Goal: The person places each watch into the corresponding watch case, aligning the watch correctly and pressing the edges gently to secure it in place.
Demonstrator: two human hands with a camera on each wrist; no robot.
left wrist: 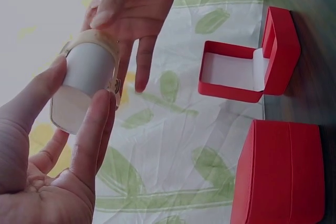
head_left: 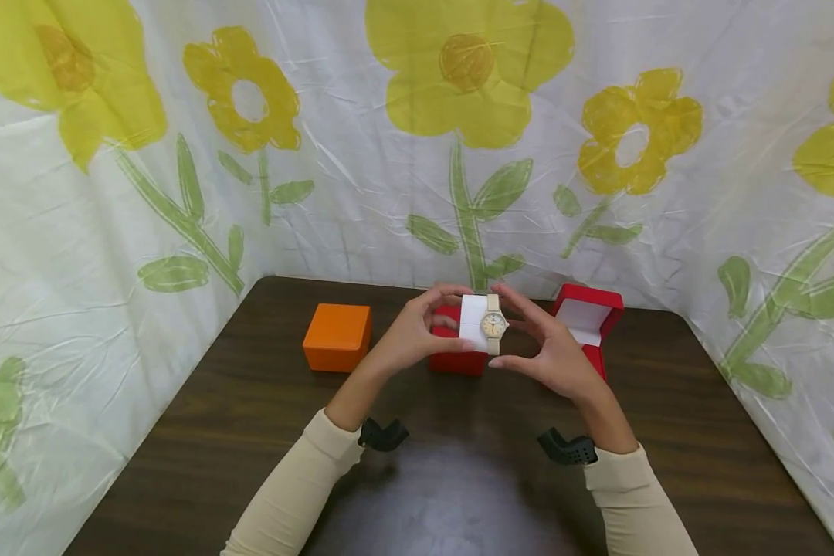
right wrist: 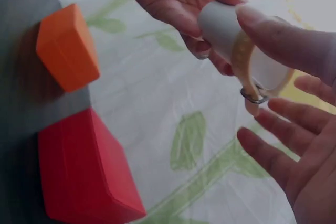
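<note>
A wristwatch (head_left: pixel 494 325) with a cream strap and round pale dial sits around one end of a white watch cushion (head_left: pixel 473 318), held up above the table. My left hand (head_left: pixel 411 332) grips the cushion's other end between thumb and fingers. At the watch end, my right hand (head_left: pixel 557 354) spans the strap, thumb on one side and a forefinger on the opposite side, its other fingers spread. The strap's metal buckle (right wrist: pixel 254 96) shows in the right wrist view. Behind my left hand stands a closed red box (head_left: pixel 457 365), partly hidden.
An orange box (head_left: pixel 338 336) stands closed at the left on the dark wooden table (head_left: pixel 250 432). At the right, an open red box (head_left: pixel 589 295) with white lining is partly covered by my right hand. A flowered white curtain (head_left: pixel 361 201) hangs behind the table.
</note>
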